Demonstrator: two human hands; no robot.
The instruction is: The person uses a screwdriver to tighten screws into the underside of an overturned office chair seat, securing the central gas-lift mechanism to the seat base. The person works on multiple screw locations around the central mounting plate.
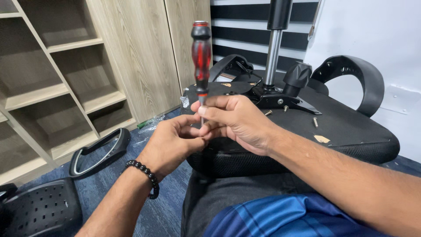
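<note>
The right hand [239, 120] pinches the metal shaft of a red-and-black screwdriver [201, 57], which stands upright with its handle on top. The left hand [171, 145], wearing a black bead bracelet [144, 174], meets it from the left, its fingers [190, 131] curled in at the shaft's lower end; whether they grip the tip or something small there is hard to tell. Just beyond the hands lies an upturned office chair seat [351, 131] with loose screws [315, 122] on it. A detached armrest [98, 149] lies on the blue carpet [105, 184] to the left.
</note>
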